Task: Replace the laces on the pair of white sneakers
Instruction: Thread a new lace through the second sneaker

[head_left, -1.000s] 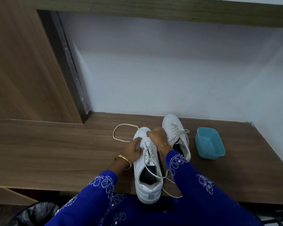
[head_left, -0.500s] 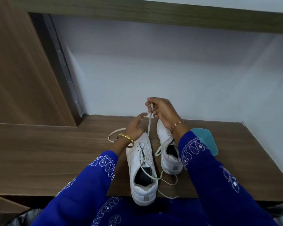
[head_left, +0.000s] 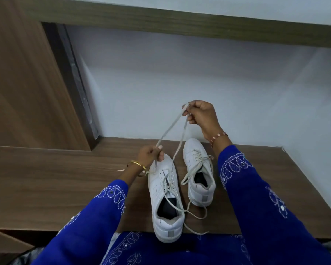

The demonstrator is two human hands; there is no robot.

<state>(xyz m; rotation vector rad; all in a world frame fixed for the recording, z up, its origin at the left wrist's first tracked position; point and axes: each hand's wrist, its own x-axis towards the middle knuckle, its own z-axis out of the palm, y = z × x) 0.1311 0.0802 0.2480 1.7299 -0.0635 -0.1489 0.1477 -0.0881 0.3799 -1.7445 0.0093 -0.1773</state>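
Two white sneakers stand side by side on the wooden desk [head_left: 65,188], toes pointing away from me. The near left sneaker [head_left: 164,199] is only partly laced, and its heel overhangs the desk's front edge. The right sneaker [head_left: 199,173] is laced, with loose ends trailing. A cream lace [head_left: 170,129] runs up from the left sneaker's toe area. My right hand [head_left: 201,115] pinches the lace's top, raised high above the shoes. My left hand [head_left: 151,154] pinches the same lace lower down, just over the left sneaker's toe.
A white wall rises behind the desk, with a wooden panel [head_left: 27,83] at the left and a wooden shelf edge [head_left: 180,22] overhead. My blue embroidered sleeves cover the front of the desk. A dark bag [head_left: 25,257] shows at the bottom left.
My right hand has risen and pulled the lace up out of the left sneaker. My left hand lifted off the shoe and now pinches the lace. The teal tub is now hidden behind my right arm.
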